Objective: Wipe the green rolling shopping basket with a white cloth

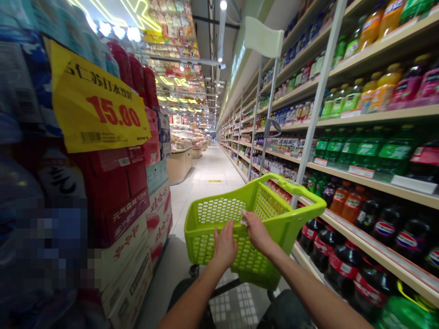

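A lime-green plastic shopping basket (206, 228) on wheels stands in a supermarket aisle right in front of me, with nothing visible inside. My left hand (224, 244) grips its near rim, fingers curled over the edge. My right hand (254, 228) also rests on that rim, fingers closed, with a small pale scrap at the fingertips that I cannot make out. The basket's green handle (302, 194) arches along its right side.
Shelves of soft-drink bottles (373, 224) line the right side. On the left stand stacked red and white drink cartons (126, 214) under a yellow price sign (98, 109) reading 15.00. The tiled aisle floor (209, 178) runs ahead toward display counters (180, 162).
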A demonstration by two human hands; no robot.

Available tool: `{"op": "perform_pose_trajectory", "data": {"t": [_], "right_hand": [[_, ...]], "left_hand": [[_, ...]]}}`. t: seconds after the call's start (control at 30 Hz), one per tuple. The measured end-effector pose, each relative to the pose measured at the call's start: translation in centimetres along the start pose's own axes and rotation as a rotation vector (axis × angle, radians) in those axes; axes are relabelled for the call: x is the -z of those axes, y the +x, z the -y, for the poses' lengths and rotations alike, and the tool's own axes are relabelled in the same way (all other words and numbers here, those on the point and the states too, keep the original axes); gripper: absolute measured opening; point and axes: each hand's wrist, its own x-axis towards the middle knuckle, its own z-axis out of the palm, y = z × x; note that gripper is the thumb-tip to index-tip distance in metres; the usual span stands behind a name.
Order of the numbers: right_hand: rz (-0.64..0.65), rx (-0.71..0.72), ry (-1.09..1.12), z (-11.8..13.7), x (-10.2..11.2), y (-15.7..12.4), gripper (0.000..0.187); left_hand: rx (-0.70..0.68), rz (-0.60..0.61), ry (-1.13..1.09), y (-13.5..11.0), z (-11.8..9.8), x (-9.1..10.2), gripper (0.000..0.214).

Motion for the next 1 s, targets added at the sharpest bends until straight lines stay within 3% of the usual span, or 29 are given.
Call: {"op": "perform_pose_trajectory", "data": {"t": [0.1,0.23,0.3,0.4,0.53,0.67,0.73,0.83,0.93,1.0], "right_hand": [[0.012,-0.097,0.258,2.8,-2.1,0.8,0.059],[0.068,-0.212,0.428,2.8,-0.8,1.4,0.064],[0.060,-0.225,0.272,1.8,0.7,1.2,0.063],[0.056,-0.195,-0.143,0.0,3.2,0.2,0.049],[0.168,-0.055,-0.454,-1.2,4.7,-1.3,0.036],[0.148,-0.051,-0.507,-0.6,4.4,-1.9,0.035],[0.142,-0.057,-0.508,-0.2,4.2,-1.8,0.035],[0.148,-0.051,-0.496,0.0,4.1,-1.7,0.036],[0.150,-0.042,-0.489,-0.1,4.3,-1.8,0.036],[0.148,-0.042,-0.487,-0.2,4.5,-2.0,0.035]], "left_hand": [[-0.034,-0.061,-0.123,1.5,-0.6,0.6,0.068],[-0.007,-0.009,-0.164,3.4,-1.2,0.5,0.065],[0.004,0.012,-0.140,3.8,-1.3,0.3,0.053],[-0.022,-0.009,-0.116,3.5,-0.7,0.1,0.039],[-0.039,-0.071,0.004,1.7,3.4,1.2,0.041],[0.155,-0.157,0.114,-0.1,8.7,3.1,0.043],[0.216,-0.197,0.128,-0.2,9.4,3.2,0.045],[0.145,-0.189,0.089,0.9,6.9,1.7,0.051],[-0.044,-0.131,0.048,2.4,2.8,-0.5,0.055],[-0.124,-0.105,0.054,2.7,1.6,-1.1,0.050]]}}
